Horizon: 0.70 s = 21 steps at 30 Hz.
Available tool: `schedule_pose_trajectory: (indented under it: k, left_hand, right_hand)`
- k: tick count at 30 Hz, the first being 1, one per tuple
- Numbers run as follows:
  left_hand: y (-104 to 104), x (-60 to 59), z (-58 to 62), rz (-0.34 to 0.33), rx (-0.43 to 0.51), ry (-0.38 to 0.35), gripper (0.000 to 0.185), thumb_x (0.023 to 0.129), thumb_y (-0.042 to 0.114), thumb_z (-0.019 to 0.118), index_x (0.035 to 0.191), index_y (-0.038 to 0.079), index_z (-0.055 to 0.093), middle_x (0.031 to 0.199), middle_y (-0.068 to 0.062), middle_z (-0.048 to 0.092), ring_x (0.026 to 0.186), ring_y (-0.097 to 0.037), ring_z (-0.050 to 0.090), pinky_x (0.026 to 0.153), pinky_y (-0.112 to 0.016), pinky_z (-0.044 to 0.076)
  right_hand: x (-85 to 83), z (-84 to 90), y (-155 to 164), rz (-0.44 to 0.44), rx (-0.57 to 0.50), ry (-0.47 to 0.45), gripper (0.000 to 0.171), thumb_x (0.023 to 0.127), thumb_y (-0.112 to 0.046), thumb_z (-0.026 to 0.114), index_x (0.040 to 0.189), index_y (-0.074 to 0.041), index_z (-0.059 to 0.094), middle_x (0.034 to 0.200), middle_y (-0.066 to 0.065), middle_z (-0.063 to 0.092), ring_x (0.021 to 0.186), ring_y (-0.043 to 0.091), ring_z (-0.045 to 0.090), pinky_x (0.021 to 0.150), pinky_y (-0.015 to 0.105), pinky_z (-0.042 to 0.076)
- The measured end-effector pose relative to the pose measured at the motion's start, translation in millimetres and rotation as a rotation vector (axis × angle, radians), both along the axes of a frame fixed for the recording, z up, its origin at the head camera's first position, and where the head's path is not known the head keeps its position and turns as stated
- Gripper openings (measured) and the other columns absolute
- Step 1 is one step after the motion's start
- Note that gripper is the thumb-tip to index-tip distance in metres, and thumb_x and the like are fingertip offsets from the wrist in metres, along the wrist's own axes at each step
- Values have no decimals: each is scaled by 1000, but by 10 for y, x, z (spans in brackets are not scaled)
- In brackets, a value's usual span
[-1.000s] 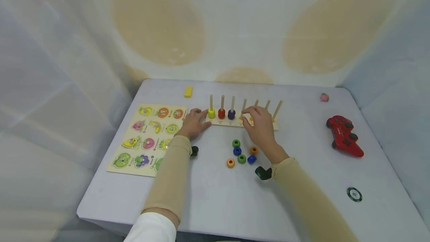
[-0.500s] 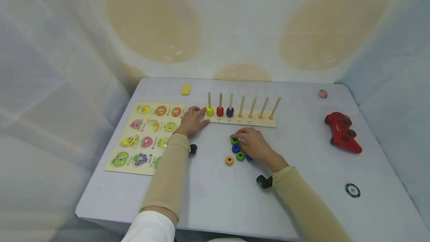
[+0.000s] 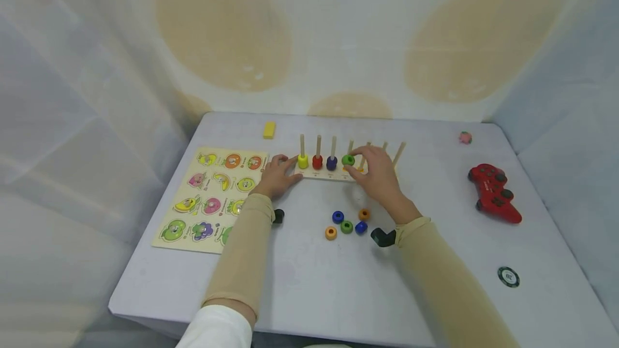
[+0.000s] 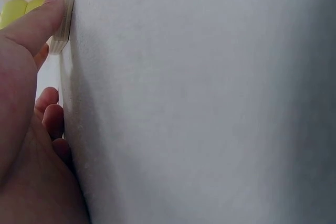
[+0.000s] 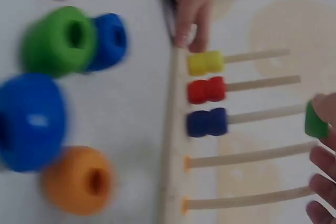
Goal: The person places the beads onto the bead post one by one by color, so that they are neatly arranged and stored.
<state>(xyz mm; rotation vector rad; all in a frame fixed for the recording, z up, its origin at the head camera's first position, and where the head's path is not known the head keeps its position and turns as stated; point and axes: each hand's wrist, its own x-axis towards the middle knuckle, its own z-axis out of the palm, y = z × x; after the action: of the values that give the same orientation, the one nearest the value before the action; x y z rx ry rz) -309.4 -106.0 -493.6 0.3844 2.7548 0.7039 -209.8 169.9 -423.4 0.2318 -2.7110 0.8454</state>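
Far left on the surface [image 3: 300,283]: a fruit puzzle board [image 3: 213,197], flat, with a yellow block [image 3: 269,130] well behind it near the back edge. Next, the left hand [image 3: 278,176], fingers straight and relaxed, thumb tip pressed against the left end of the wooden peg rack [image 3: 319,175]. On the rack's first three pegs, left to right: a yellow ring [image 3: 303,161], a red ring [image 3: 317,162], a dark blue ring [image 3: 331,163]. At the fourth peg, a green ring [image 3: 347,160], pinched in the grip of the right hand [image 3: 379,176] and threaded near the peg's top in the right wrist view. In front of the rack, loose rings [image 3: 347,223] in blue, green and orange, clustered between the two forearms. Further right, a red game controller [image 3: 494,193], a small pink object [image 3: 466,137] behind it, a dark poker chip [image 3: 509,277] toward the near edge.

Right-hand pegs partly hidden behind the right hand. Left wrist view mostly filled by bare surface; right wrist view blurred.
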Motion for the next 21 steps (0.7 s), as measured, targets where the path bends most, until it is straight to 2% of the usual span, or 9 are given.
schedule_pose_trajectory:
  k: [3,5,8,11,21]
  left_hand:
    - [-9,-17,-28,2,4,10,68,99,58,56,160,41,30,163,-7,22,145,-35,30,124,-57,23]
    - [-10,-20,-38,0,6,15,68,99,57,57,160,41,31,162,-7,23,144,-35,32,123,-57,24]
    - [-4,-8,-49,-4,7,10,68,99,57,57,160,40,31,162,-7,24,142,-35,33,123,-57,25]
    - [8,9,-41,-5,-1,2,68,99,57,57,160,41,30,162,-7,23,142,-35,33,122,-56,27]
    - [12,25,20,10,-14,5,68,100,56,57,160,40,31,162,-7,23,144,-35,32,123,-56,25]
  right_hand:
    - [-121,158,29,-88,-9,127,37,94,-27,75,123,-5,66,131,18,63,129,41,51,111,60,39]
    - [-191,216,36,-137,8,156,36,95,-27,74,122,-5,66,131,19,63,128,42,51,108,60,40]
    - [-264,243,34,-177,40,130,35,95,-29,73,121,-6,67,132,18,62,130,41,50,106,60,41]
    - [-303,235,23,-181,62,93,35,96,-31,73,122,-7,67,134,18,61,131,40,49,106,60,40]
    - [-327,167,-5,-171,30,62,38,97,-30,71,129,-10,66,137,17,59,132,40,48,108,59,39]
